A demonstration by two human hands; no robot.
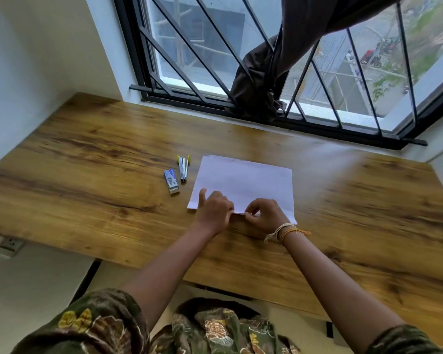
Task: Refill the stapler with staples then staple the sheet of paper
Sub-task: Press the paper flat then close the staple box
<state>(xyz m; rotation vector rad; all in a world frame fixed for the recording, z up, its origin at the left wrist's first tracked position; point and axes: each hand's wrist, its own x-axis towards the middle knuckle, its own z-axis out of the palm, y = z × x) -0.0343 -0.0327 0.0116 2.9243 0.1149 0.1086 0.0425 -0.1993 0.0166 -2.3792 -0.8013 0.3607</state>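
Observation:
A white sheet of paper (246, 181) lies flat on the wooden desk (87, 154). My left hand (214, 209) rests on its near left part, fingers curled with one raised. My right hand (264, 214) pinches the paper's near edge between thumb and fingers. Left of the paper lies a small silver stapler (183, 167) with yellow ends, its arm swung open. A small blue and white staple box (171, 180) sits beside it, slid partly open. Neither hand touches the stapler or the box.
A barred window (266, 72) runs along the desk's far edge, with a dark curtain (261, 83) bunched on its sill. A wall socket (9, 245) sits below the desk's left edge. The desk's near edge is close to my lap.

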